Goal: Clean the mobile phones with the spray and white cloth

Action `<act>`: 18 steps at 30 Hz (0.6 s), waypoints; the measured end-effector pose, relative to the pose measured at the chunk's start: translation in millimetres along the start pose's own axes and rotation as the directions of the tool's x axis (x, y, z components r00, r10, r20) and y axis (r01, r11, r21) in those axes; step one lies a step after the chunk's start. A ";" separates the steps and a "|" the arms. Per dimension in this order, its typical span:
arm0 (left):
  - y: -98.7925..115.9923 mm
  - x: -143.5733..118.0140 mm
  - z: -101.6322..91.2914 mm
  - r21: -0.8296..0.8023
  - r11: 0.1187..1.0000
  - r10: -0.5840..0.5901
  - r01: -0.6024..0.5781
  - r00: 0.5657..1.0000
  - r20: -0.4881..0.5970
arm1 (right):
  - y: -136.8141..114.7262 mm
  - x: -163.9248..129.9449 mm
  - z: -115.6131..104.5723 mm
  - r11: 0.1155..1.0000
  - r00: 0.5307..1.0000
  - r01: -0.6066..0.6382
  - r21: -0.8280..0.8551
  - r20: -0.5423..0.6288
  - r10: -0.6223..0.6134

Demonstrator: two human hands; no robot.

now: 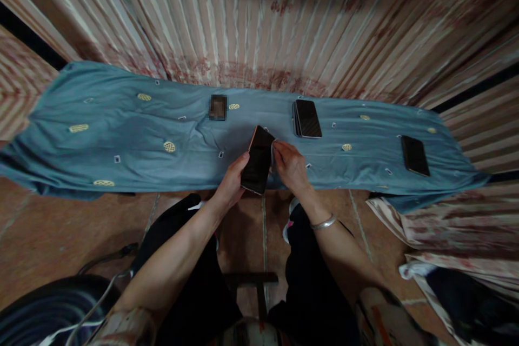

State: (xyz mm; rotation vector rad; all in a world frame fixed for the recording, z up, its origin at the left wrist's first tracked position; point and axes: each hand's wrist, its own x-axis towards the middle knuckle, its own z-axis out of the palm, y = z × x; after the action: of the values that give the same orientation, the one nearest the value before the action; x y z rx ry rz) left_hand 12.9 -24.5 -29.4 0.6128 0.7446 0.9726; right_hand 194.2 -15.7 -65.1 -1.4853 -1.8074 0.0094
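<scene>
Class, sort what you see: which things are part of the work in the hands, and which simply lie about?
In hand:
left hand
right hand
held phone

Lying about:
phone stack
single phone
blue cloth

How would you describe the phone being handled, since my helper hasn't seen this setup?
Find the blue cloth spread across the floor. At its near edge, midway, the left hand and right hand hold a dark phone. It alone is lifted and tilted; the phone stack and single phone lie flat.
</scene>
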 end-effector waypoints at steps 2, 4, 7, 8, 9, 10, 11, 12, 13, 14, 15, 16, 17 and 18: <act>0.1 2.7 -1.6 0.008 0.998 0.057 -0.057 0.998 -0.017 | -5.8 -2.4 0.9 1.000 0.999 0.026 -0.015 0.022 -0.026; 1.1 4.3 -2.9 0.022 0.995 0.103 -0.102 0.994 -0.030 | -11.8 -4.7 2.3 0.998 0.998 0.057 -0.027 0.043 -0.056; 3.2 4.7 -3.4 0.046 0.991 0.125 -0.124 0.991 -0.036 | -17.0 -6.4 3.6 0.996 0.995 0.083 -0.040 0.066 -0.080; 3.5 4.4 -3.1 0.047 0.991 0.125 -0.123 0.992 -0.033 | -16.9 -6.3 3.5 0.996 0.994 0.083 -0.041 0.070 -0.080; 3.7 4.0 -2.6 0.044 0.991 0.125 -0.124 0.992 -0.030 | -15.9 -5.8 3.0 0.996 0.995 0.079 -0.042 0.070 -0.076; 3.5 3.5 -1.9 0.036 0.992 0.125 -0.124 0.992 -0.026 | -14.0 -5.0 2.3 0.996 0.995 0.073 -0.043 0.067 -0.070; 3.2 3.0 -1.2 0.027 0.992 0.120 -0.119 0.993 -0.020 | -11.6 -4.1 1.4 0.997 0.996 0.067 -0.044 0.062 -0.064; 2.8 2.6 -0.4 0.019 0.994 0.111 -0.111 0.994 -0.014 | -9.1 -3.1 0.5 0.997 0.997 0.060 -0.047 0.056 -0.057; 2.3 2.1 0.3 0.013 0.995 0.101 -0.100 0.995 -0.010 | -6.6 -2.3 -0.5 0.997 0.997 0.055 -0.050 0.049 -0.053; 1.9 1.7 0.9 0.009 0.996 0.090 -0.090 0.996 -0.007 | -4.8 -1.6 -1.3 0.997 0.998 0.054 -0.055 0.044 -0.052; 1.7 1.4 1.3 0.007 0.997 0.083 -0.083 0.997 -0.008 | -3.7 -1.3 -1.8 0.997 0.998 0.055 -0.059 0.041 -0.052; 1.6 1.2 1.4 0.006 0.997 0.080 -0.080 0.997 -0.011 | -3.5 -1.2 -2.1 0.996 0.998 0.056 -0.062 0.040 -0.054; 1.8 1.2 1.3 0.006 0.997 0.082 -0.082 0.997 -0.016 | -4.3 -1.5 -2.2 0.996 0.997 0.058 -0.065 0.044 -0.056; 2.2 1.4 0.9 0.007 0.996 0.087 -0.087 0.996 -0.023 | -6.0 -2.1 -2.0 0.996 0.997 0.062 -0.066 0.053 -0.059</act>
State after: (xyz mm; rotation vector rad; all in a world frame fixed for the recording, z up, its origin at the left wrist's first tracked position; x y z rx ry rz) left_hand 13.0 -22.5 -27.7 0.6441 0.7468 1.0594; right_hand 190.3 -20.3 -62.1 -1.4888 -1.9094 -0.0449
